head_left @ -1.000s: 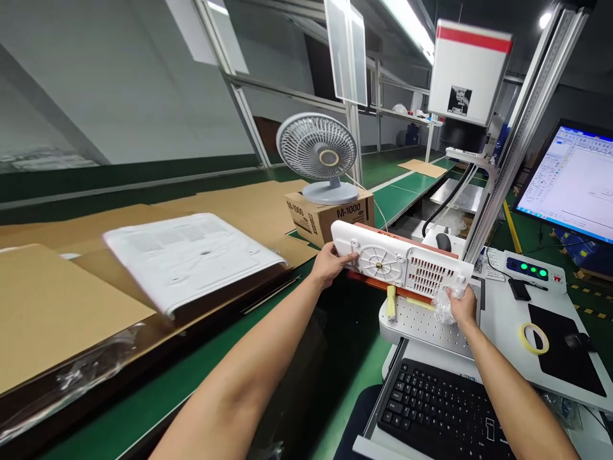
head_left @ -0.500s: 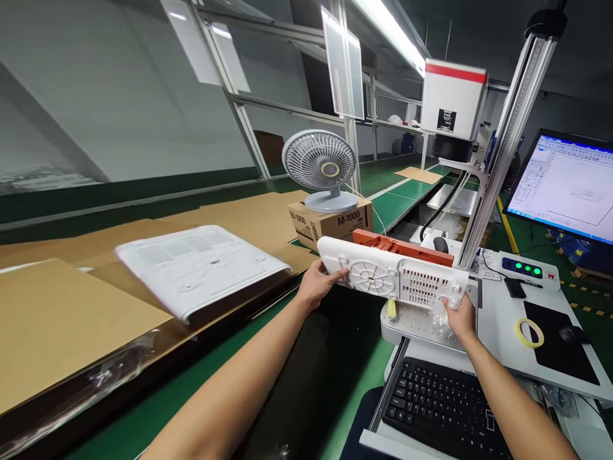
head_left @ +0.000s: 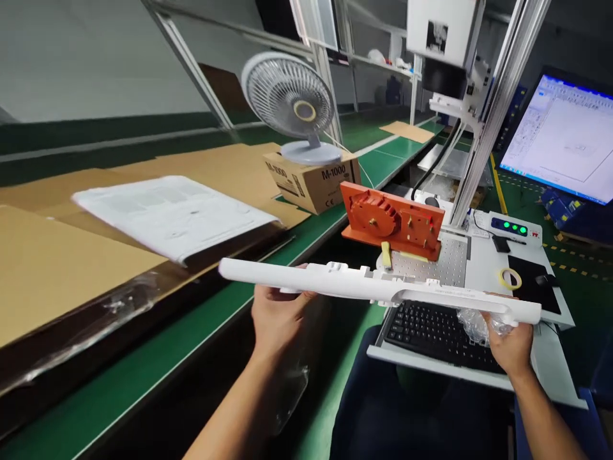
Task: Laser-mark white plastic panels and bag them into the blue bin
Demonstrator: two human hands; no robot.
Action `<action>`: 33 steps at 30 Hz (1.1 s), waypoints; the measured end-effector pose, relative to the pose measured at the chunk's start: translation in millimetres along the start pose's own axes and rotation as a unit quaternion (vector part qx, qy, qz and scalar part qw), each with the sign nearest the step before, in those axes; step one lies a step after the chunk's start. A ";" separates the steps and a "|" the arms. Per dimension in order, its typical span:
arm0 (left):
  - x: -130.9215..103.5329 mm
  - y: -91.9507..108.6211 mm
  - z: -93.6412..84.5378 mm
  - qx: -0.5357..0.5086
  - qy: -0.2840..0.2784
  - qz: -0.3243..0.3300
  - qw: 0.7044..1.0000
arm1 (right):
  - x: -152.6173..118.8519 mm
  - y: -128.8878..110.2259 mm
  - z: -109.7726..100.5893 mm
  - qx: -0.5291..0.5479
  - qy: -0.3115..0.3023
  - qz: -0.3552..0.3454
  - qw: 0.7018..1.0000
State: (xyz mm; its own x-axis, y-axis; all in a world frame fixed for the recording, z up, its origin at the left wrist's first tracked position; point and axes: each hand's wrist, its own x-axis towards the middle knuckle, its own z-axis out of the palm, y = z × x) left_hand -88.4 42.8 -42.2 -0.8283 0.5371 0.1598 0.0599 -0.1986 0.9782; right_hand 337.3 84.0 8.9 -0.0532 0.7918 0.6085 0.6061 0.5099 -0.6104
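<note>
A long white plastic panel, seen nearly edge-on, spans the front of the view between my two hands. My left hand grips its left part from below, with the thumb against the near side. Near the panel's right end, my right hand is closed on it, beside crumpled clear plastic film. Behind the panel, an orange fixture with a round form and brass pins stands upright on a perforated metal plate. A yellow piece rests at its foot.
A large white panel lies on cardboard at left. A fan stands on a carton. The marking machine's head hangs above the fixture. A keyboard and monitor are at right.
Both hands have brought the white panel nearer and lower, away from the orange fixture, and tipped it from face-on to edge-on. The fixture's face now shows. The view has shifted downward.
</note>
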 end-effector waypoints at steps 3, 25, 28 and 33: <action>-41.3 19.5 2.0 0.033 0.005 -0.024 0.999 | -21.4 -7.7 -31.4 0.015 -0.008 -0.039 0.999; -104.7 8.3 22.7 -0.023 -0.054 -0.062 0.996 | -62.4 -0.3 -89.9 -0.004 0.039 -0.022 0.999; -105.0 5.0 26.3 -0.026 -0.048 -0.057 0.997 | -59.2 5.1 -88.8 -0.005 0.036 -0.016 0.999; -105.8 -4.2 31.2 -0.023 -0.052 -0.065 0.996 | -57.3 12.2 -89.9 -0.008 0.039 -0.005 0.999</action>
State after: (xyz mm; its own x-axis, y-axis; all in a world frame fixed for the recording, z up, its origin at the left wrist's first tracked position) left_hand 16.3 12.3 -59.2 -0.7647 0.6426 0.0480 -0.0708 -0.1579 0.9849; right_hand 419.0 14.7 12.1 0.0010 0.7577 0.6526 0.6192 0.5120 -0.5954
